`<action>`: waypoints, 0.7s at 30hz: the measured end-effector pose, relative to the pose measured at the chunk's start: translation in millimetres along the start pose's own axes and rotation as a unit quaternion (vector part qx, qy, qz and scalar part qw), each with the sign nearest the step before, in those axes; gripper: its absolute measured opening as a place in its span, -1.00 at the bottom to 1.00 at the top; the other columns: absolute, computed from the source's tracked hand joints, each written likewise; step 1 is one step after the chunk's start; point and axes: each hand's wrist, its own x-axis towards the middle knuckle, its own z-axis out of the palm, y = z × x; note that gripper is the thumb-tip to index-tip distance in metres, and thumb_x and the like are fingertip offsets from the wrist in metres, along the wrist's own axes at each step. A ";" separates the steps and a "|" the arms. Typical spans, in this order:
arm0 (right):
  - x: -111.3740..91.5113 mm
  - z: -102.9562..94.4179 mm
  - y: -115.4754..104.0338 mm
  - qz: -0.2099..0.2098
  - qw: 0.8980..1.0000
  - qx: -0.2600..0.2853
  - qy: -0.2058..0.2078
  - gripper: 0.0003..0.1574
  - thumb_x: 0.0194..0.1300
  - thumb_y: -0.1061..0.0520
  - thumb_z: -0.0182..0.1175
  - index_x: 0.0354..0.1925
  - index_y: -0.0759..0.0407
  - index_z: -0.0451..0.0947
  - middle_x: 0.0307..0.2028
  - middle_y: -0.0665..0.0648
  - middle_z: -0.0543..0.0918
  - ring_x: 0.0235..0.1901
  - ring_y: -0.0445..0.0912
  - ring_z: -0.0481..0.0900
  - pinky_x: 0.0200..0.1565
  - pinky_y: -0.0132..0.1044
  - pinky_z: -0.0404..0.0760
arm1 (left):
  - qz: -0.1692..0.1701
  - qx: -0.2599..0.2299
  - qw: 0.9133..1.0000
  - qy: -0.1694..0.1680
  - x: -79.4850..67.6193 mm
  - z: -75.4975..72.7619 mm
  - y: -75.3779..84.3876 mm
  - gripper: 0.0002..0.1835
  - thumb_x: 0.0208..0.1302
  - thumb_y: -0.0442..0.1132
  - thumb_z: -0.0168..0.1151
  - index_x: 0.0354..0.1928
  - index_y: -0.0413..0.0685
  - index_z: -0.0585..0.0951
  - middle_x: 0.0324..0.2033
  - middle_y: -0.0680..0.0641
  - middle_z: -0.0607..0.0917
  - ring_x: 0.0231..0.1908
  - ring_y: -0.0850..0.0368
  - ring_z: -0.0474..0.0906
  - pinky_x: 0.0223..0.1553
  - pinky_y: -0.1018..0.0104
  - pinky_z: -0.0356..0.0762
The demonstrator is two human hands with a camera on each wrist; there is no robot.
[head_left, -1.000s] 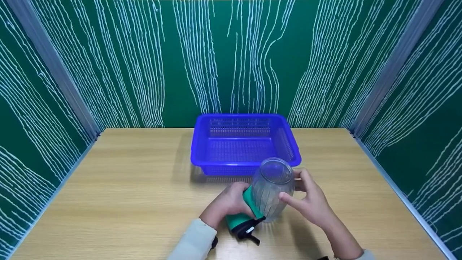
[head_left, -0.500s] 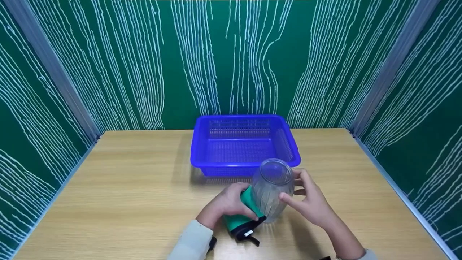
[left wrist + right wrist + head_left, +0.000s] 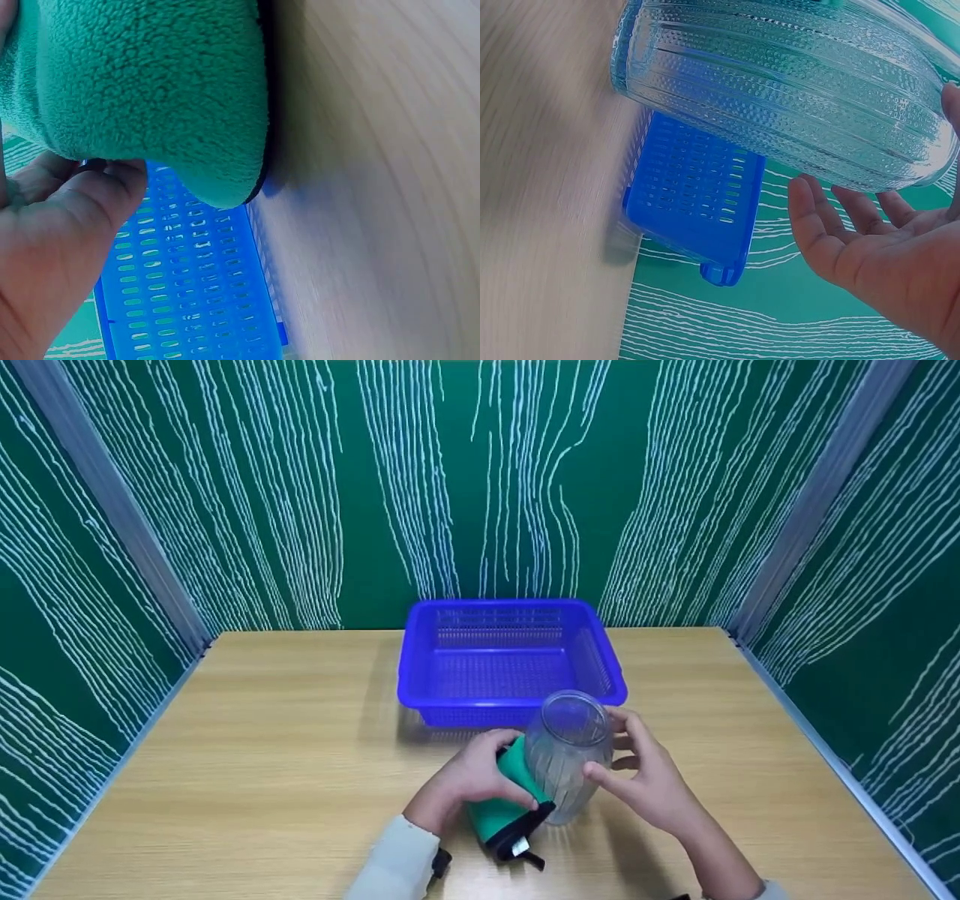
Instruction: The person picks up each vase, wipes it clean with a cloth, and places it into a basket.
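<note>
The person's left hand (image 3: 480,771) has edged slightly away from the body over the past second, and the green fleece pad (image 3: 493,816) has shifted a little with it; the right hand (image 3: 645,776) shows hardly any movement. That suggests a small adjustment between pad and glass, the two being kept together rather than parted. The left hand is clamped on the pad, thumb along the near side and fingers over the far side. The right hand curves round the right side of the ribbed glass jar (image 3: 559,769), thumb in front, though how firmly it grips cannot be told. The pad slants within the left hand, its fleece seemingly against the jar's left side, its black-edged end toward the person. The jar stands between the hands, mouth up, just in front of the blue plastic basket (image 3: 510,703) on the wooden table (image 3: 285,780)
</note>
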 end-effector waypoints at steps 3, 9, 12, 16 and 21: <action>0.2 0.1 1.1 0.004 1.000 -0.005 0.001 -0.20 -0.02 0.03 0.30 0.15 0.08 0.18 -0.08 0.05 0.44 -0.15 -0.08 0.46 -0.19 -0.09 0.49 | 0.002 -0.034 0.999 0.013 -0.2 -1.0 1.5 -0.04 -0.74 0.20 0.52 0.01 0.40 0.40 -0.09 0.28 0.46 -0.08 0.26 0.35 -0.03 0.26 0.32; -0.1 0.2 1.7 -0.003 1.000 -0.005 0.000 -0.22 -0.01 0.06 0.29 0.15 0.09 0.19 -0.07 0.05 0.45 -0.14 -0.08 0.46 -0.19 -0.09 0.49 | 0.038 -0.067 0.996 0.039 -0.1 -7.2 5.5 -0.07 -0.74 0.18 0.53 -0.02 0.43 0.41 -0.12 0.31 0.47 -0.10 0.29 0.37 -0.06 0.28 0.34; -0.6 -0.4 0.8 -0.012 1.000 -0.006 -0.003 -0.24 0.00 0.07 0.28 0.15 0.10 0.19 -0.06 0.05 0.45 -0.14 -0.08 0.47 -0.20 -0.09 0.49 | 0.057 -0.064 0.995 0.050 -0.1 -11.5 8.4 -0.08 -0.71 0.20 0.51 -0.02 0.45 0.40 -0.12 0.31 0.48 -0.11 0.30 0.39 -0.08 0.29 0.36; -1.0 -1.0 0.4 -0.020 1.000 -0.012 -0.010 -0.25 0.03 0.06 0.25 0.16 0.11 0.17 -0.03 0.07 0.44 -0.13 -0.06 0.46 -0.20 -0.10 0.49 | 0.063 -0.077 0.993 0.058 0.6 -16.5 13.3 -0.09 -0.69 0.19 0.52 -0.01 0.49 0.40 -0.12 0.31 0.48 -0.11 0.30 0.39 -0.08 0.27 0.36; -0.4 -0.8 0.0 -0.013 1.000 -0.006 -0.007 -0.26 0.02 0.07 0.26 0.16 0.10 0.19 -0.02 0.04 0.44 -0.13 -0.09 0.47 -0.19 -0.12 0.49 | 0.054 -0.104 0.991 0.062 1.2 -22.3 21.7 -0.10 -0.65 0.19 0.51 0.00 0.54 0.38 -0.10 0.32 0.48 -0.08 0.28 0.39 -0.04 0.21 0.34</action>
